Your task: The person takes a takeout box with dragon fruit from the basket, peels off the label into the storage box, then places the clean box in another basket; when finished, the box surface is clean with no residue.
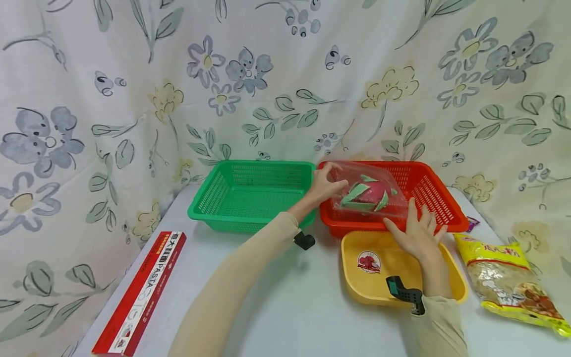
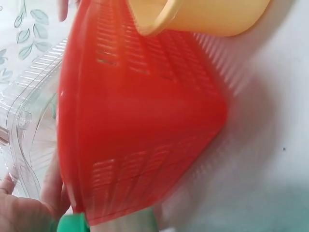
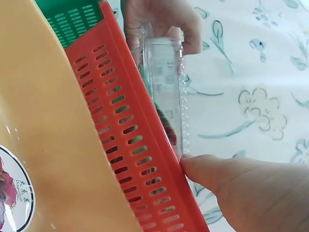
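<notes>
A clear plastic box (image 1: 339, 173) sits at the red basket (image 1: 446, 208), its edge rising above the rim in the right wrist view. Through the plastic shows a pink and green dragon fruit (image 1: 374, 193); I cannot tell whether it lies inside or beneath. My left hand (image 1: 327, 186) grips the box's left end, and its fingers appear behind that end in the right wrist view. Over the yellow basin (image 1: 379, 282), my right hand (image 1: 417, 233) spreads its fingers near the box's right end. Its thumb (image 3: 207, 166) lies at the basket rim, close to the box's corner.
A green basket (image 1: 254, 225) stands left of the red one. The red pasta box (image 1: 140, 292) lies at the table's left side. On the right are a yellow noodle bag (image 1: 508, 277) and a small purple packet (image 1: 472, 223). A floral curtain (image 1: 285, 74) hangs behind.
</notes>
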`<state>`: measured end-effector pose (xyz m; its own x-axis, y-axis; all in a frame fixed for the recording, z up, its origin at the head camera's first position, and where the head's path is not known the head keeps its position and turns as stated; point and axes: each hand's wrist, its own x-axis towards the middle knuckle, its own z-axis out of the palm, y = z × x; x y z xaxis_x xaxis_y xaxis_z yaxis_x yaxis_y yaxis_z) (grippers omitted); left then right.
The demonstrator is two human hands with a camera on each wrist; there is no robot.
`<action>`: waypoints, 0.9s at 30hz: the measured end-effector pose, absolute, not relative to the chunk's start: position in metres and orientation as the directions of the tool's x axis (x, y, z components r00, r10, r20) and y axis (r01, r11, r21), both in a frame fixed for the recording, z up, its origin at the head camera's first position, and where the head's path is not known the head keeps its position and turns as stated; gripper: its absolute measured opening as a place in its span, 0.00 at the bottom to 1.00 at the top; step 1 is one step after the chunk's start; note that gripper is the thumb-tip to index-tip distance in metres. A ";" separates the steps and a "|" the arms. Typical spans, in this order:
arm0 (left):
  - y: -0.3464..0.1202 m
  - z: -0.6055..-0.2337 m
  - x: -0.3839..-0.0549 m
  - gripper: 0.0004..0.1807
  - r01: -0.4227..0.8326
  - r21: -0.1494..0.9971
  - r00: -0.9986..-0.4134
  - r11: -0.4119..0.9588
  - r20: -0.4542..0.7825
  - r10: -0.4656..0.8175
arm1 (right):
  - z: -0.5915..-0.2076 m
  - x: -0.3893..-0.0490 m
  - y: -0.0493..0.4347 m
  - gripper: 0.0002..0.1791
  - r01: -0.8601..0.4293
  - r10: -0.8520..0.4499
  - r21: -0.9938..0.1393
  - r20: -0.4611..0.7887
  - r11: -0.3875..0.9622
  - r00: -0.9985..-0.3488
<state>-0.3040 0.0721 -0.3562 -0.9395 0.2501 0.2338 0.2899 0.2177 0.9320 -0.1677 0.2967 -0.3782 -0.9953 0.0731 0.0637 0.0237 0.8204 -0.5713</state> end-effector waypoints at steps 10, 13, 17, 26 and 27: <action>0.079 -0.355 -0.296 0.39 0.310 0.877 -0.891 0.368 0.132 0.435 | -0.380 -0.170 0.296 0.56 0.006 0.053 -0.589 0.064 0.808 -0.997; 0.081 -0.345 -0.291 0.48 0.372 0.774 -0.869 0.512 0.097 0.485 | -0.378 -0.171 0.297 0.55 0.002 0.054 -0.591 0.070 0.807 -0.996; 0.083 -0.333 -0.284 0.46 0.370 0.683 -0.893 0.629 0.074 0.445 | -0.376 -0.173 0.299 0.55 0.005 0.053 -0.590 0.064 0.807 -0.997; 0.077 -0.339 -0.279 0.37 0.307 0.651 -0.913 0.694 -0.005 0.409 | -0.380 -0.177 0.295 0.55 -0.017 0.036 -0.590 0.077 0.808 -0.996; 0.076 -0.340 -0.278 0.37 0.318 0.641 -0.911 0.698 0.004 0.412 | -0.381 -0.178 0.294 0.55 -0.018 0.034 -0.590 0.076 0.807 -0.997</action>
<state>-0.2784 0.0757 -0.3396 -0.9113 0.4118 0.0038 0.3183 0.6982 0.6413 -0.1779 0.2944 -0.3805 -0.9965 0.0337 0.0760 -0.0176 0.8074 -0.5897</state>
